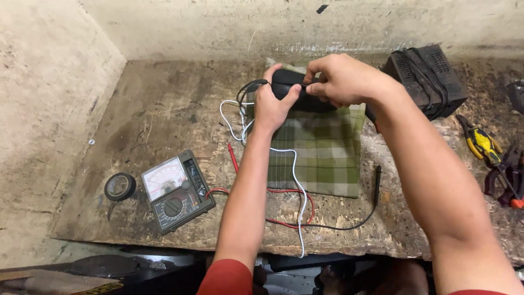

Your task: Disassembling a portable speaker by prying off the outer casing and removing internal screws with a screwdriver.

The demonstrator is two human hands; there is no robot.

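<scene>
Black handheld device [292,87]: elongated, rounded plastic body, matte, dark cord leaving its left end. Held above the far part of a green plaid cloth [322,158] spread on a worn workbench [164,109]. Left hand [271,106] clamped on the left end from below, thumb up along the body. Right hand [341,79] clamped over the right part from above, fingers curled down; most of the body is hidden beneath them. Hands close together, both on the device. White wire [297,186] trails from beside the device down across the cloth to the bench's near edge. Left of the cloth: analog multimeter [176,191], red probe [233,157], roll of black tape [120,186]. Black probe [376,177] right of cloth. Black box [428,79] at far right; yellow-handled pliers [483,145] near it.
</scene>
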